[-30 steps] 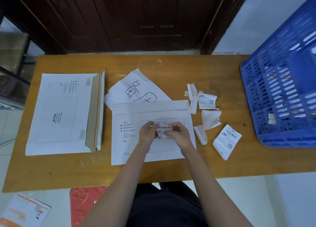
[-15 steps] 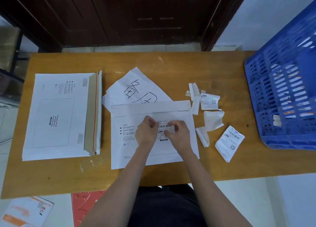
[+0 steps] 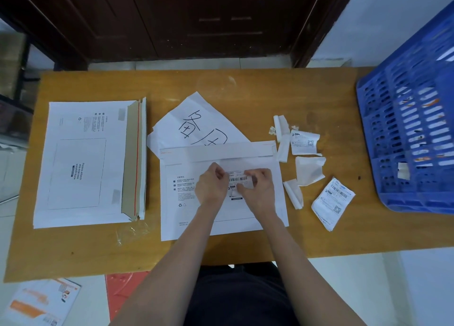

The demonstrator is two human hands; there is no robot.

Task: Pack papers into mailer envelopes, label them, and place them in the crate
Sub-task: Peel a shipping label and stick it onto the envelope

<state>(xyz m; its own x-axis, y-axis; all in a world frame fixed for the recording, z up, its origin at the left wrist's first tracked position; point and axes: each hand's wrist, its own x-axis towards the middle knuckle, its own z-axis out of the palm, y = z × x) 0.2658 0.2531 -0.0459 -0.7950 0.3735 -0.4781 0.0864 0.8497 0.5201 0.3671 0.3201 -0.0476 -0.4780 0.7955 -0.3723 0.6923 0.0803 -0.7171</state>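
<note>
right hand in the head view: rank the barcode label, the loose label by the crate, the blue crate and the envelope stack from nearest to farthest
From the right hand:
1. Barcode label, pinched at its fingertips over the middle mailer.
2. Loose label, on the table to its right.
3. Envelope stack, far left of the table.
4. Blue crate, far right; stack and crate are near enough alike that their order is uncertain.

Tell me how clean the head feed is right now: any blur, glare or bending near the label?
Head view: wide-angle bending curves the table edge and crate; light is dim and even, no glare; the barcode label between the left hand and right hand is soft, its small print unreadable.
</note>
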